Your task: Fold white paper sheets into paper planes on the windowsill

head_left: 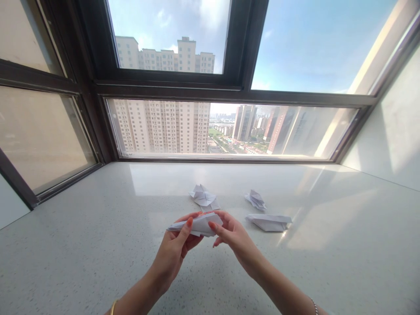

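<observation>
Between both hands is a folded white paper piece (200,224), long and layered, with a narrow point toward the left. My left hand (177,240) grips its left part, thumb on top and fingers beneath. At the wider right end, my right hand (231,232) pinches the paper with the thumb in front and the fingers behind. The paper is held above the speckled white sill (98,245). Just beyond the hands lies a folded paper shape (203,195) with several pointed flaps, its near edge partly hidden by the fingers.
To the right on the sill rest a small crumpled-looking folded paper (256,200) and, nearer, a long boat-like folded paper (269,222). A dark window frame (229,94) bounds the far side. A white wall (387,131) rises at the right.
</observation>
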`<state>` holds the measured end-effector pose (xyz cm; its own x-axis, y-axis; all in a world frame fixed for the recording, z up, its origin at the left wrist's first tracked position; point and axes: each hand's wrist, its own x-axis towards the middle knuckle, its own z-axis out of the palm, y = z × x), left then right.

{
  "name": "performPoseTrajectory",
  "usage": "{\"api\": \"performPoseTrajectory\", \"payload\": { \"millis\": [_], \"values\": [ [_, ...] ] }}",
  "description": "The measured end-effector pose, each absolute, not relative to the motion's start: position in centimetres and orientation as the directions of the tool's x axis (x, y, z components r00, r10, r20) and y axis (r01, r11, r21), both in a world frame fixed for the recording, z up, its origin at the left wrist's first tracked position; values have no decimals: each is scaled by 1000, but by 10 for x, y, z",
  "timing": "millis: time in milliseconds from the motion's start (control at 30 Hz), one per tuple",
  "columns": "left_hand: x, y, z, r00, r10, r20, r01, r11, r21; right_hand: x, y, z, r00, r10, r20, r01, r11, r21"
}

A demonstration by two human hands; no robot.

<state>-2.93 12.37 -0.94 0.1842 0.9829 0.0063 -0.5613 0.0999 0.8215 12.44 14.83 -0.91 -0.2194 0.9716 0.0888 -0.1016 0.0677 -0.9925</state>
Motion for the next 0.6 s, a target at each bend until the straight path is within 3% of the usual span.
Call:
{"api": "performPoseTrajectory", "payload": {
  "millis": [100, 300, 600],
  "values": [
    [-29, 122, -8, 233, 973, -2, -536, 130, 834, 125, 146, -5, -339, 937, 83, -130, 40, -991],
    [-30, 123, -8, 303, 953, -7, -484, 160, 860, 125, 144, -4, -221, 968, 118, -107, 96, -990],
    [-39, 131, -3, 105, 994, -32, -458, 77, 886, 136, 153, -2, -168, 973, 159, -2, 161, -987]
  ]
}}
